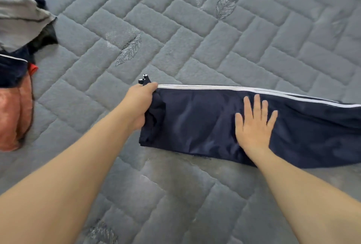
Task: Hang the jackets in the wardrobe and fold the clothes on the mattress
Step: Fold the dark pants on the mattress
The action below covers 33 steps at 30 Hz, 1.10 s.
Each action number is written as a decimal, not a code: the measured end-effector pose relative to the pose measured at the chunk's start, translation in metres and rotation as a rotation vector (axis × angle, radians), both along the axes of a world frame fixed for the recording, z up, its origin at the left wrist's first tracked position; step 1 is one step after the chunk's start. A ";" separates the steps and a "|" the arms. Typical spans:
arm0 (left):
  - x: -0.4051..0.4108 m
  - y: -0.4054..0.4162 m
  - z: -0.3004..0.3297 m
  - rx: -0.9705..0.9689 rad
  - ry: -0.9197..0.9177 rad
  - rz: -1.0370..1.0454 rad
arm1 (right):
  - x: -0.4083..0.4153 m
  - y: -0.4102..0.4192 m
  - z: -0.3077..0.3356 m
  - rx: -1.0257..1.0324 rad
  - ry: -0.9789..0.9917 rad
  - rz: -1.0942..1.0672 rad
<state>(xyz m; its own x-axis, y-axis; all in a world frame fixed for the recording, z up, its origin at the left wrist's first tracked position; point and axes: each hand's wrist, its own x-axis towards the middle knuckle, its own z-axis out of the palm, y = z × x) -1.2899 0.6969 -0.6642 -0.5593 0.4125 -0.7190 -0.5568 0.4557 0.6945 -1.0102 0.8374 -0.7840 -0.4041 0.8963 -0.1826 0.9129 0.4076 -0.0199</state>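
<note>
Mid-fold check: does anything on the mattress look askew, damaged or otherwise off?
Nothing looks damaged. The navy trousers lie flat, left hand gripping the bunched end, right hand pressing flat. Only the heap of clothes at the left edge of the mattress is crumpled and unfolded.

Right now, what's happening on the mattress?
A person is folding navy trousers with a white side stripe laid flat on the grey quilted mattress. The left hand grips the bunched end of the garment, while the right hand presses flat on its middle with fingers spread. A pile of unfolded clothes, grey, navy and orange, waits at the left edge.
</note>
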 end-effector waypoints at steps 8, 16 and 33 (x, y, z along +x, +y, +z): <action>0.119 0.100 0.057 0.063 -0.021 -0.239 | 0.097 0.072 0.002 -0.348 -0.130 0.169; 0.290 0.233 0.083 0.109 -0.030 -0.480 | 0.254 0.143 0.053 -0.611 0.761 -0.745; 0.363 0.295 -0.043 -0.563 0.815 -0.891 | 0.312 0.232 0.054 -0.430 0.580 -0.777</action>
